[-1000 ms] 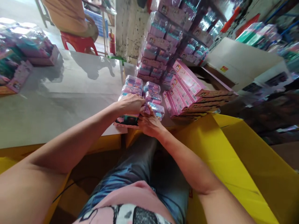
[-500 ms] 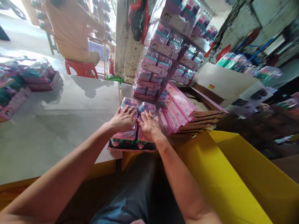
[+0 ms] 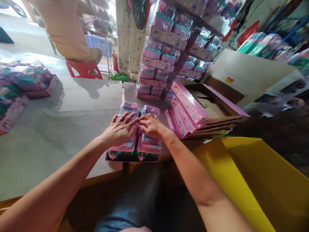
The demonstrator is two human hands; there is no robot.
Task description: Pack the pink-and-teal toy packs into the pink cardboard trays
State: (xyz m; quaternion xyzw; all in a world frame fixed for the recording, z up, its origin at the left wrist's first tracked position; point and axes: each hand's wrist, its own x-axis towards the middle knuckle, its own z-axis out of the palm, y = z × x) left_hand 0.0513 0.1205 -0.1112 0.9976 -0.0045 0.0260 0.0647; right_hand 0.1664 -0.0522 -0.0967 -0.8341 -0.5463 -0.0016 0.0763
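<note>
Two pink toy packs with clear blister fronts (image 3: 149, 144) lie side by side at the near edge of the grey table (image 3: 60, 125). My left hand (image 3: 119, 129) rests flat on the left pack with its fingers spread. On the right pack lies my right hand (image 3: 151, 125), fingers curled a little and pressing down; it grips nothing. The fingertips of both hands meet near the far end of the packs.
Flat pink cartons (image 3: 190, 111) lean in a stack to the right. Behind them rise piles of wrapped toy packs (image 3: 166, 54). A yellow box (image 3: 253, 180) stands at my right. More packs (image 3: 21, 87) sit at the far left; a person sits on a red stool (image 3: 82, 69).
The two packs have slid toward me to the table's edge. Both hands went from gripping them to lying flat on top.
</note>
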